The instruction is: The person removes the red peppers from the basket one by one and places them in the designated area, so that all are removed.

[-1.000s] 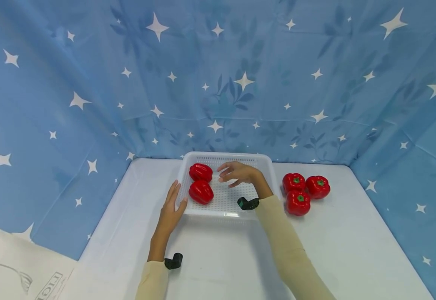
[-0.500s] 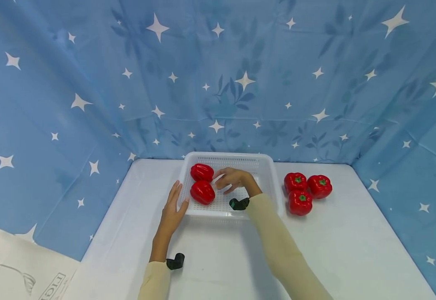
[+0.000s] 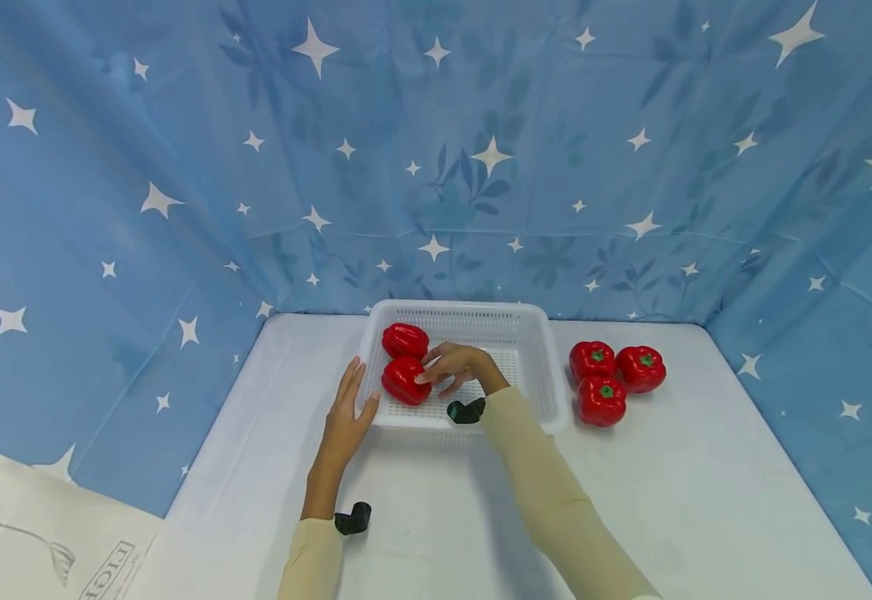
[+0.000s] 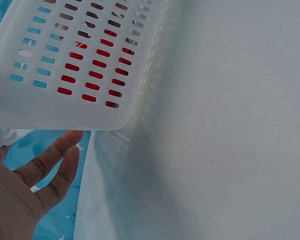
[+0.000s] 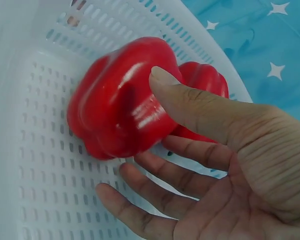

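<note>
A white perforated plastic basket [image 3: 466,307] stands on the table with two red bell peppers in its left part. The nearer bell pepper [image 3: 400,382] lies on its side against the farther bell pepper [image 3: 406,340]. My right hand [image 3: 462,363] is inside the basket at the nearer pepper's right end. In the right wrist view its thumb [image 5: 190,102] overlaps that pepper, and the other fingers spread loosely below and beside it; firm contact cannot be made out. My left hand [image 3: 344,423] rests at the basket's left wall, fingers extended, thumb near the front corner.
Three red bell peppers with green stems, one at the back left [image 3: 592,360], one at the right [image 3: 640,368] and one in front [image 3: 602,402], cluster on the white table [image 3: 691,475] right of the basket. A blue star-patterned curtain [image 3: 436,150] rises behind and at both sides.
My right hand has moved left and slightly lower within the basket, from above its middle to the nearer bell pepper. My left hand has stayed at the basket's left side.
</note>
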Available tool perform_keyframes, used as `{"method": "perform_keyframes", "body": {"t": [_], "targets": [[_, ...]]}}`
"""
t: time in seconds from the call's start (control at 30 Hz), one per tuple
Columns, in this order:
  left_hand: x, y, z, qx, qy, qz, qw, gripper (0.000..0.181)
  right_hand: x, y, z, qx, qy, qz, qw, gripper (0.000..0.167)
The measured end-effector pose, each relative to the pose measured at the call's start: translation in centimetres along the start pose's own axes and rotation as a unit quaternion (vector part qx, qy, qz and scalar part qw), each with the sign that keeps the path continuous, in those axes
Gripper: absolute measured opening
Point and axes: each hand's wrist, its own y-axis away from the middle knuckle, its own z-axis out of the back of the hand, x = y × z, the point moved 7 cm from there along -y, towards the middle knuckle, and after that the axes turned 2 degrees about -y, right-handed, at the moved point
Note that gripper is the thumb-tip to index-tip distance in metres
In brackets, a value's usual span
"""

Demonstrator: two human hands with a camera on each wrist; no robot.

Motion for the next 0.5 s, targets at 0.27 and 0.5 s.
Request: {"method": "perform_keyframes", "body": {"t": [0.27, 0.5], "targets": [[0.3, 0.1, -0.1, -0.004, -0.003, 0.0, 1.0, 0.064, 0.1, -0.6, -1.2, 0.001, 0.01, 0.006, 0.9999, 0.064], [0.4, -0.2, -0.2, -0.007, -0.001, -0.008, 0.9999, 0.063, 0.3, -0.7, -1.7, -0.005, 0.01, 0.006, 0.9999, 0.061]]}}
